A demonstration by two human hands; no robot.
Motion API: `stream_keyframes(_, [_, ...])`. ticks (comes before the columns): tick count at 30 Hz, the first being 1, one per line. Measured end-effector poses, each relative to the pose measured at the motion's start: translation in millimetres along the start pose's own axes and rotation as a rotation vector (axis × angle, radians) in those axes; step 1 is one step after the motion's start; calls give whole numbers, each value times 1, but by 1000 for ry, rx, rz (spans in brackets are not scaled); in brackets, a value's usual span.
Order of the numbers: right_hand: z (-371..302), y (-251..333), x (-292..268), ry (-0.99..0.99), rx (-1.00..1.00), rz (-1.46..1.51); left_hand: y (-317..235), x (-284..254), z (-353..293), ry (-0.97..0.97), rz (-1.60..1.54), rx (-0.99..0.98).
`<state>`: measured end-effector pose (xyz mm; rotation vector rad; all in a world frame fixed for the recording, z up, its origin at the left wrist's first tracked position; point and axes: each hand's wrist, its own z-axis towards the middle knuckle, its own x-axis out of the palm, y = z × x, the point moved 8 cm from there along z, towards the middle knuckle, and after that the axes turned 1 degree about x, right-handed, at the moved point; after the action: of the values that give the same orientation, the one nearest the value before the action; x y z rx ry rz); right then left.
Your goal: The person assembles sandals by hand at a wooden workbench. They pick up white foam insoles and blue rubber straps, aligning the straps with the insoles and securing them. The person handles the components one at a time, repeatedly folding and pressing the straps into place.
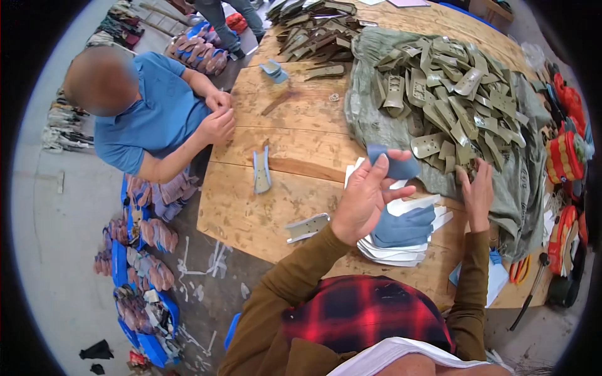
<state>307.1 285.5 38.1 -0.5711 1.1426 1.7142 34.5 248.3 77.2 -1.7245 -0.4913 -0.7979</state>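
My left hand is raised over the near part of the table, with a blue flexible piece pinched between thumb and fingers. Just below it lies a stack of similar blue pieces on white sheet-like pieces. At the near edge of a heap of olive-green curved plates with holes, my right hand reaches with thumb and fingers apart. Its fingertips touch or nearly touch the plates. The heap rests on a grey-green woven sack.
Across the wooden table, a person in a blue shirt sits with hands together. Single curved plates with pale edges lie at the left. Darker plates are piled at the back. Orange-handled scissors lie near right.
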Motion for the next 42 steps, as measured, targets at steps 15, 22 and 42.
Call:
stream_keyframes(15, [-28, -34, -15, 124, 163, 79, 48, 8, -17, -18, -405, -236])
stream_keyframes(22, [-54, -51, -29, -82, 228, 60, 57, 8, -17, 6, -369, -255])
stream_keyframes(42, [-53, 11, -75, -5, 524, 1069, 68, 14, -24, -20, -401, -337])
